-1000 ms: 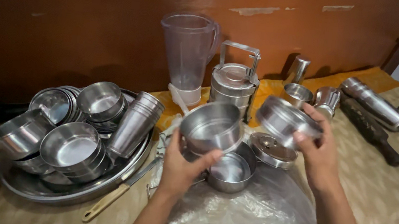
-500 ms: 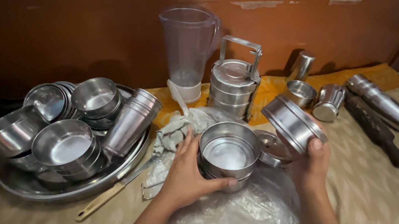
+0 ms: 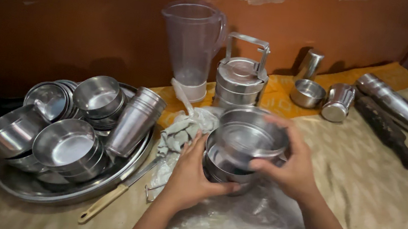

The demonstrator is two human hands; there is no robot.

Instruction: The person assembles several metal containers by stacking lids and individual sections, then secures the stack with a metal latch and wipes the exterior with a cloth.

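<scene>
I see two round steel tiffin bowls at the middle of my view. The lower bowl [image 3: 223, 169] sits upright on crinkled clear plastic, shiny, straight-walled, open at the top, its inside partly hidden. The upper bowl [image 3: 248, 137] is the same kind, mouth up, empty and bright inside, tilted slightly with its rim raised toward 1 o'clock. It rests at the lower bowl's mouth, overlapping it on the 1 o'clock side, not level
</scene>
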